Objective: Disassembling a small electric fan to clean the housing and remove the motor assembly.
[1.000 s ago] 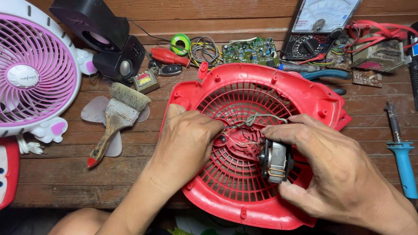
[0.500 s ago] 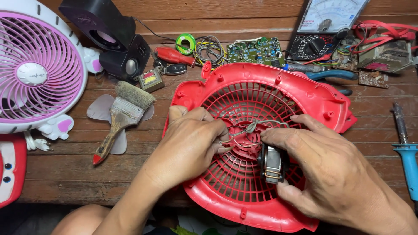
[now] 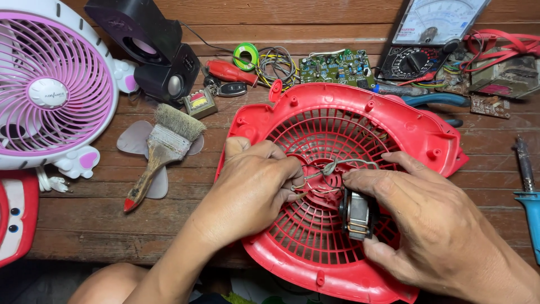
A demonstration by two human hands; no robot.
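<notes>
Two hands work over a red fan grille [image 3: 337, 112] lying flat on the wooden bench, near its front edge. Compared with half a second ago, the left hand [image 3: 253, 186] has shifted little; its fingers are curled, pinching thin wires [image 3: 332, 166] at the grille's hub. The right hand [image 3: 427, 225] has drawn slightly closer to the hub, its forefinger and thumb nipping the same wires, while its lower fingers cradle a small motor [image 3: 356, 214] resting on the grille. To the left stand a pink-and-white fan [image 3: 50, 90], a black speaker [image 3: 146, 50] and a paintbrush [image 3: 163, 146]. Behind lie a green circuit board [image 3: 334, 66] and an analogue multimeter [image 3: 427, 39]. At the far right sits a blue-handled soldering iron [image 3: 529, 191].
</notes>
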